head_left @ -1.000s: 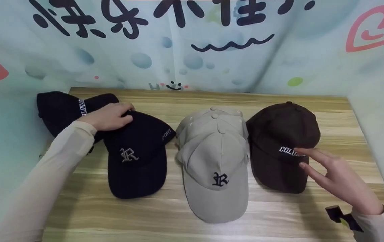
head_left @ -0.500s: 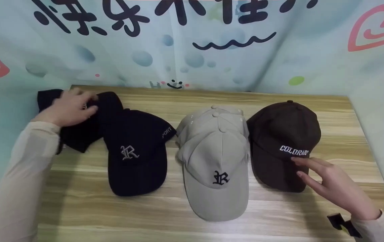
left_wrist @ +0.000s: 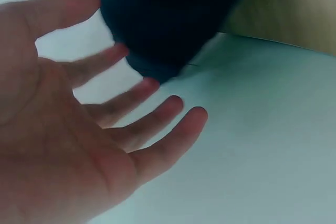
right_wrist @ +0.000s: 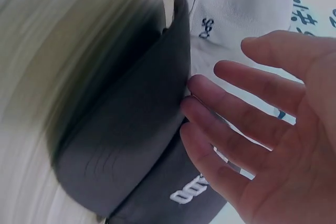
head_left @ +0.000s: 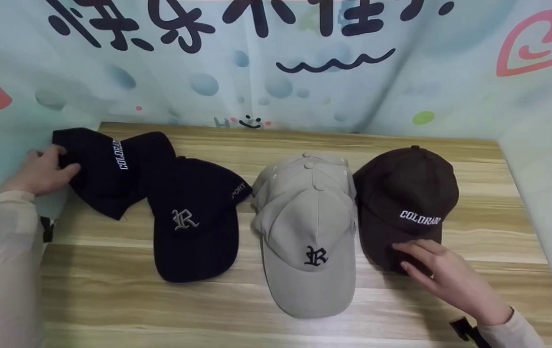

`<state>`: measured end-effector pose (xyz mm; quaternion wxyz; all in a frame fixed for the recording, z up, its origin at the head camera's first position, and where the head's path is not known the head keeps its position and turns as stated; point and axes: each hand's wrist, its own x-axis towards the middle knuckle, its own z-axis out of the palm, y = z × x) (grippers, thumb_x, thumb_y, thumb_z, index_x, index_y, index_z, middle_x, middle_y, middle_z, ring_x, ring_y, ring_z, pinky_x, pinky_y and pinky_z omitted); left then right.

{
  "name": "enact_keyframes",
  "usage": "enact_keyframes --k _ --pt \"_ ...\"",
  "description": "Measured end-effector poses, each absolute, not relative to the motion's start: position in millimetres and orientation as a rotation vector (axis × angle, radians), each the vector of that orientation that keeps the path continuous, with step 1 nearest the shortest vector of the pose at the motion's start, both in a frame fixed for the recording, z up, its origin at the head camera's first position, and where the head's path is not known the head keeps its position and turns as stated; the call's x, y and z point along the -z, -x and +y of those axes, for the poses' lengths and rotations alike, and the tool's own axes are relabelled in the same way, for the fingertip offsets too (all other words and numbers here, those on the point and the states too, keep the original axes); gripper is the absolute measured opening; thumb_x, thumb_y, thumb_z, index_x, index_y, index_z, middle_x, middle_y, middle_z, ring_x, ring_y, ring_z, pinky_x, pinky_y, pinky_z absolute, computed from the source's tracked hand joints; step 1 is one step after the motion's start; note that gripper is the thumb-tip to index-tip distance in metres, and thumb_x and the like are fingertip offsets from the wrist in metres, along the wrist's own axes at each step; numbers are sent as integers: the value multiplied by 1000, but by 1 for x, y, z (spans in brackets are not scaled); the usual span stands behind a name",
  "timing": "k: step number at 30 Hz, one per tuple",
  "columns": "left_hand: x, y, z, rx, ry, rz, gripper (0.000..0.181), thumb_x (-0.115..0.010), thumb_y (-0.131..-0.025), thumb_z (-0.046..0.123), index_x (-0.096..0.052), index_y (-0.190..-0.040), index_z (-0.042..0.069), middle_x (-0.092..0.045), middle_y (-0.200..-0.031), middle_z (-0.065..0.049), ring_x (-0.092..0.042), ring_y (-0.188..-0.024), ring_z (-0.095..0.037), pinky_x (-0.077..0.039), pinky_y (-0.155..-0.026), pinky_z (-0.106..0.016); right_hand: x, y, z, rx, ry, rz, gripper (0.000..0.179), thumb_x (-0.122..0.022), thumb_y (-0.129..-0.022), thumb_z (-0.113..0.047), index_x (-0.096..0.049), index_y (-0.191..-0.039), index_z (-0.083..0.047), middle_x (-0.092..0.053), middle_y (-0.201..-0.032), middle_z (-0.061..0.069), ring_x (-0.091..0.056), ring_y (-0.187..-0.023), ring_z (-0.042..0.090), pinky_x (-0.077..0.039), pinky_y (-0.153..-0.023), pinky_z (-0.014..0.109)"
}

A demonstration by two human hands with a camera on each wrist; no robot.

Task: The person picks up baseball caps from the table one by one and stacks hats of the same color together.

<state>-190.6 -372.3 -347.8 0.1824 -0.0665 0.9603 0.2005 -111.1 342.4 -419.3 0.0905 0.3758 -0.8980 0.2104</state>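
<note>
At the far left, a dark cap lettered COLORADO lies sideways, its brim to the right. My left hand is at its crown end. In the left wrist view the fingers are spread and loosely bent beside the dark crown; whether the tips touch cannot be told. My right hand is over the brim of a dark brown COLORADO cap. The right wrist view shows its fingers extended alongside that brim, not wrapped round it; contact is unclear.
A navy cap with an R emblem overlaps the left cap's brim. Nested beige caps stand mid-table, beside the brown cap. The wooden table meets a printed curtain at the back and pale sides left and right.
My left hand has moved left, from the R cap across the left COLORADO cap to its crown end. My right hand has shifted down and left over the brown brim. The caps have stayed put.
</note>
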Motion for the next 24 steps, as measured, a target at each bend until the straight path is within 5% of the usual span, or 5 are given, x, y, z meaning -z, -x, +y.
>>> enact_keyframes --k 5,14,18,20,24 --pt "356 187 -380 -739 310 2629 89 -22 -100 52 5 -140 -22 -14 -134 -52 -25 -119 -63 -26 -96 -67 420 110 325 -622 -1222 -2599 36 -76 -77 -7 -69 -112 -6 -65 -105 2 -63 -93 18 -50 -76 33" --pt "361 188 -379 -1002 423 2636 85 -32 -99 48 8 -145 -11 -18 -135 -49 -28 -118 -56 -27 -95 -62 401 99 277 -615 -1423 -2457 17 -57 -97 -23 -66 -91 -11 -61 -86 -4 -59 -76 14 -48 -67 32" --pt "363 191 -384 -1201 520 2595 89 -32 -97 55 6 -147 -8 -6 -146 -43 -22 -126 -50 -26 -100 -55 393 97 251 -603 -1518 -2416 13 -60 -94 -20 -61 -84 -12 -55 -80 -4 -56 -70 14 -45 -65 31" --pt "364 194 -385 -1260 603 2564 96 -30 -93 62 5 -148 -8 -6 -149 -36 -33 -124 -37 -36 -97 -39 391 96 237 -593 -1554 -2404 10 -65 -89 -18 -59 -82 -12 -55 -79 -4 -56 -70 14 -45 -66 30" --pt "358 195 -378 -1329 658 2479 99 -28 -93 63 6 -147 -13 -4 -151 -34 -37 -126 -33 -38 -102 -41 395 92 207 -545 -1635 -2354 11 -71 -84 -18 -61 -85 -12 -58 -84 -2 -58 -76 15 -48 -71 30"
